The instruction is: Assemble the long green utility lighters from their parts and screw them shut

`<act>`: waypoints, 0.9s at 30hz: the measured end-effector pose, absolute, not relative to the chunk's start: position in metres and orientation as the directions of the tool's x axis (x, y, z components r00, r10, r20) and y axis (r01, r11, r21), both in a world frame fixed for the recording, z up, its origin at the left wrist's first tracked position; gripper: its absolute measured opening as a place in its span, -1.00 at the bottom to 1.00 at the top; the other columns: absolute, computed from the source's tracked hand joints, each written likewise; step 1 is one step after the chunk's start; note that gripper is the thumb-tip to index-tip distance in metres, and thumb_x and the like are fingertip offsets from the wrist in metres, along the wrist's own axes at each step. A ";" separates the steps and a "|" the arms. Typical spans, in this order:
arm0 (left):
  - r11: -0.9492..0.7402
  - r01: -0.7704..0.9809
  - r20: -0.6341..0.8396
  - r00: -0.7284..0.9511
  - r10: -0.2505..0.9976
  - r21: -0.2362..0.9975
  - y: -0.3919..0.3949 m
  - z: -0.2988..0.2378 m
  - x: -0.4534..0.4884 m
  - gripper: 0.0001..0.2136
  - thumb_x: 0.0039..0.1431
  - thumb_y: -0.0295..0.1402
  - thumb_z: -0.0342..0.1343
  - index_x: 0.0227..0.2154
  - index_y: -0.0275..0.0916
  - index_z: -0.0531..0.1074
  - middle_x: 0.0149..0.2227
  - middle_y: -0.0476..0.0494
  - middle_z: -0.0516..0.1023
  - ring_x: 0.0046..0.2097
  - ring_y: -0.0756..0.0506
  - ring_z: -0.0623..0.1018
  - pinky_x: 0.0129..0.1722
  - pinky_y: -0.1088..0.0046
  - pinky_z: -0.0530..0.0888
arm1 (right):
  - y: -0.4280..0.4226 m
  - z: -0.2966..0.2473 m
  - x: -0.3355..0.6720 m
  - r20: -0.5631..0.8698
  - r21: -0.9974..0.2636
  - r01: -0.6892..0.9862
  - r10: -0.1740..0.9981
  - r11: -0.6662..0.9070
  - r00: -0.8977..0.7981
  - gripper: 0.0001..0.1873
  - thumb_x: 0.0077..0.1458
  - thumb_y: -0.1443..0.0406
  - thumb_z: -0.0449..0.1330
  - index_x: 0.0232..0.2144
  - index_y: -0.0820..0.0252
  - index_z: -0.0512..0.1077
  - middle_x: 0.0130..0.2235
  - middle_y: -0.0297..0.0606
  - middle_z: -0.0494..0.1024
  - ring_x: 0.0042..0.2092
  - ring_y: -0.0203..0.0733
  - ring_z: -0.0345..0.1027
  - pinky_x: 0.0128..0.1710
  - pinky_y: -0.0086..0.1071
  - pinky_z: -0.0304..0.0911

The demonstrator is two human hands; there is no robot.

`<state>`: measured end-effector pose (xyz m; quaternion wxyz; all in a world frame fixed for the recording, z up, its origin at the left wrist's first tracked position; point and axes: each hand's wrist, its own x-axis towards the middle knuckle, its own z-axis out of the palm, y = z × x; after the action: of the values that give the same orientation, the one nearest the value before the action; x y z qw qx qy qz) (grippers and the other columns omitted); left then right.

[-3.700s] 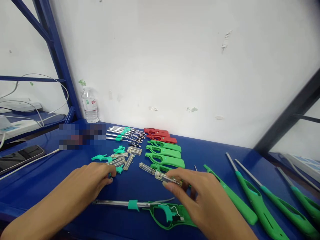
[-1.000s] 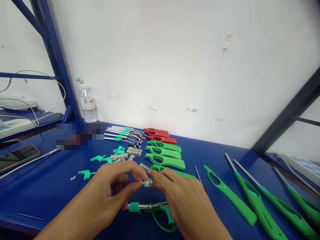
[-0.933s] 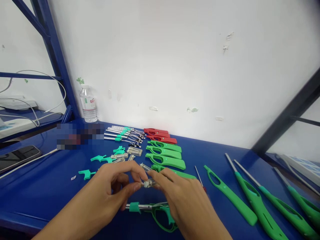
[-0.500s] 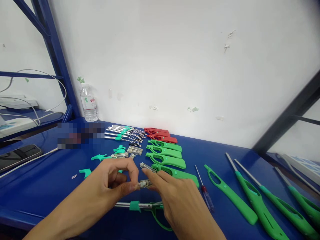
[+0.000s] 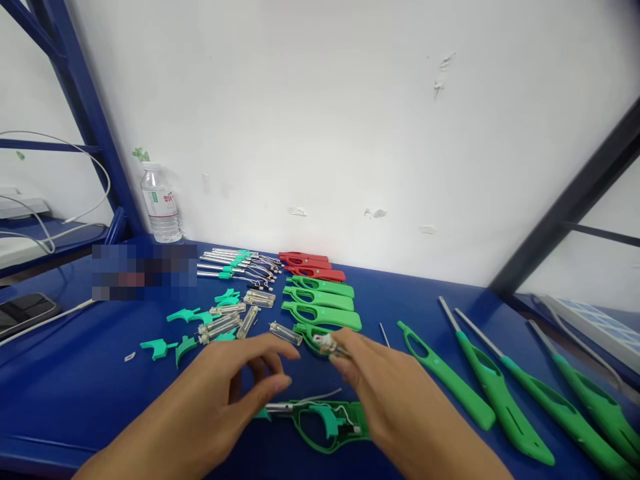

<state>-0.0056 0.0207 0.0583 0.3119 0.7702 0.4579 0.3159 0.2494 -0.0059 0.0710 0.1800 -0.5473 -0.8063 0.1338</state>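
My right hand (image 5: pixel 395 393) pinches a small clear lighter gas tank (image 5: pixel 326 343), its whitish valve end pointing left; most of the tank is hidden behind the fingers. My left hand (image 5: pixel 227 390) is empty, thumb and fingers apart, just left of the right one. Below both hands lies an open green lighter shell half (image 5: pixel 306 435) holding a metal tube, a teal trigger (image 5: pixel 327 421) and thin wires. Past my fingers, another clear gas tank (image 5: pixel 285 333) rests on the blue table. More clear tanks (image 5: pixel 220 327) and teal triggers (image 5: pixel 159 347) are scattered beyond my left hand.
Green shell halves (image 5: pixel 323 317) and red ones (image 5: pixel 315 273) lie in a column near the wall. Metal tubes with wires (image 5: pixel 220 268) lie left of them. On the right are a green shell piece (image 5: pixel 450 380) and long assembled lighters (image 5: pixel 500 393). A water bottle (image 5: pixel 163 207) stands back left.
My left hand has let go of the gas tank and its fingers have spread. The right hand has drawn the tank up and to the right, uncovering the shell below. The view has shifted slightly.
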 end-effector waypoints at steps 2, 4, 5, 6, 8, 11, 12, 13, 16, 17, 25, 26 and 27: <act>-0.459 0.538 0.242 0.425 0.872 0.707 0.018 0.047 -0.007 -0.83 0.37 -0.17 0.24 -0.11 0.04 0.72 -0.16 0.00 0.77 -0.16 -0.15 0.73 -0.21 0.47 0.60 | -0.008 0.071 0.259 0.125 -0.459 0.840 0.957 0.290 -0.262 -0.75 0.60 0.25 -0.10 -0.05 0.00 0.38 -0.14 -0.26 0.70 -0.20 0.04 0.65 -0.24 -0.18 0.27; -0.496 0.537 0.250 0.466 0.849 0.682 0.017 0.037 -0.009 -0.83 0.36 -0.22 0.29 -0.07 0.12 0.73 -0.05 0.04 0.76 0.01 -0.16 0.73 0.06 0.44 0.60 | -0.009 0.074 0.263 0.077 -0.480 0.851 0.976 0.215 -0.203 -0.82 0.60 0.19 -0.08 -0.09 -0.02 0.29 -0.15 -0.28 0.65 -0.28 -0.02 0.56 -0.30 -0.21 0.20; -0.501 0.547 0.238 0.481 0.844 0.670 0.017 0.034 -0.010 -0.81 0.36 -0.26 0.31 -0.04 0.13 0.73 -0.02 0.04 0.75 0.04 -0.16 0.72 0.12 0.43 0.58 | -0.010 0.076 0.263 0.049 -0.479 0.858 0.982 0.183 -0.181 -0.85 0.59 0.18 -0.04 -0.11 -0.03 0.26 -0.17 -0.30 0.62 -0.32 -0.04 0.51 -0.32 -0.22 0.16; -0.500 0.567 0.211 0.498 0.841 0.655 0.017 0.031 -0.010 -0.80 0.36 -0.30 0.31 -0.04 0.13 0.73 0.00 0.04 0.75 0.05 -0.15 0.71 0.13 0.43 0.57 | -0.009 0.077 0.263 0.021 -0.473 0.868 0.986 0.154 -0.163 -0.88 0.57 0.18 0.00 -0.14 -0.03 0.23 -0.20 -0.32 0.60 -0.35 -0.07 0.45 -0.34 -0.24 0.12; -0.488 0.619 0.139 0.524 0.840 0.616 0.019 0.030 -0.009 -0.79 0.34 -0.39 0.32 -0.08 0.08 0.73 -0.03 0.03 0.74 0.03 -0.15 0.71 0.08 0.44 0.56 | -0.008 0.079 0.261 -0.009 -0.457 0.880 0.988 0.131 -0.152 -0.85 0.56 0.20 0.04 -0.17 -0.04 0.20 -0.26 -0.38 0.55 -0.39 -0.10 0.34 -0.36 -0.26 0.06; -0.473 0.654 0.077 0.537 0.840 0.590 0.021 0.033 -0.006 -0.81 0.31 -0.47 0.32 -0.18 0.01 0.72 -0.11 0.04 0.74 -0.06 -0.12 0.72 -0.01 0.48 0.55 | -0.006 0.079 0.258 -0.017 -0.453 0.878 0.983 0.154 -0.182 -0.74 0.61 0.18 0.00 -0.25 -0.03 0.19 -0.33 -0.42 0.49 -0.38 -0.10 0.28 -0.34 -0.27 0.00; -0.476 0.648 0.084 0.538 0.839 0.595 0.022 0.034 -0.006 -0.82 0.31 -0.48 0.32 -0.20 -0.01 0.72 -0.13 0.05 0.74 -0.08 -0.11 0.72 -0.03 0.49 0.54 | -0.006 0.078 0.258 -0.017 -0.459 0.873 0.981 0.166 -0.195 -0.69 0.62 0.15 0.00 -0.28 -0.02 0.20 -0.34 -0.42 0.48 -0.36 -0.10 0.28 -0.33 -0.27 -0.01; -0.484 0.636 0.100 0.542 0.835 0.601 0.022 0.034 -0.006 -0.83 0.31 -0.48 0.31 -0.22 -0.02 0.71 -0.14 0.05 0.74 -0.09 -0.10 0.72 -0.05 0.49 0.53 | -0.006 0.077 0.258 -0.018 -0.466 0.867 0.978 0.176 -0.208 -0.66 0.63 0.11 0.02 -0.30 -0.01 0.21 -0.34 -0.42 0.49 -0.35 -0.09 0.30 -0.32 -0.27 -0.01; -0.509 0.600 0.140 0.552 0.822 0.617 0.025 0.033 -0.007 -0.81 0.28 -0.51 0.29 -0.24 -0.03 0.69 -0.18 0.07 0.74 -0.14 -0.10 0.72 -0.08 0.49 0.50 | -0.006 0.074 0.260 -0.026 -0.481 0.859 0.977 0.173 -0.212 -0.68 0.58 0.09 0.16 -0.28 0.00 0.30 -0.33 -0.42 0.54 -0.29 -0.07 0.38 -0.30 -0.29 0.01; -0.512 0.590 0.139 0.561 0.816 0.624 0.027 0.032 -0.009 -0.81 0.28 -0.51 0.28 -0.24 -0.03 0.69 -0.19 0.07 0.74 -0.14 -0.09 0.72 -0.09 0.49 0.49 | -0.005 0.074 0.261 -0.034 -0.483 0.860 0.977 0.167 -0.208 -0.74 0.55 0.13 0.21 -0.25 0.00 0.34 -0.32 -0.42 0.55 -0.27 -0.06 0.40 -0.29 -0.29 0.02; -0.497 0.544 0.084 0.613 0.786 0.677 0.037 0.035 -0.013 -0.77 0.32 -0.53 0.27 -0.27 -0.01 0.74 -0.19 0.07 0.71 -0.18 -0.04 0.69 -0.16 0.53 0.44 | 0.001 0.072 0.267 -0.070 -0.536 0.818 0.955 0.209 -0.289 -0.76 0.43 0.34 0.35 0.01 -0.17 0.65 -0.26 -0.48 0.69 -0.22 -0.12 0.51 -0.25 -0.35 0.16; -0.499 0.531 0.096 0.612 0.785 0.685 0.038 0.034 -0.013 -0.77 0.30 -0.54 0.28 -0.29 -0.02 0.73 -0.21 0.07 0.70 -0.20 -0.03 0.69 -0.17 0.53 0.43 | 0.002 0.071 0.267 -0.073 -0.537 0.816 0.953 0.212 -0.295 -0.79 0.42 0.35 0.35 -0.03 -0.14 0.66 -0.27 -0.48 0.69 -0.25 -0.14 0.50 -0.27 -0.35 0.15; -0.502 0.520 0.114 0.608 0.786 0.690 0.039 0.032 -0.013 -0.77 0.28 -0.54 0.29 -0.32 -0.02 0.73 -0.23 0.08 0.70 -0.22 -0.03 0.68 -0.18 0.53 0.43 | 0.003 0.070 0.266 -0.075 -0.537 0.816 0.951 0.215 -0.300 -0.81 0.41 0.36 0.35 -0.08 -0.11 0.67 -0.28 -0.48 0.69 -0.27 -0.16 0.49 -0.29 -0.36 0.14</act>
<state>-0.0135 0.0388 0.0323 0.3126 0.8404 0.3886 0.2123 0.2664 0.0030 0.0701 0.1367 -0.5758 -0.7672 0.2474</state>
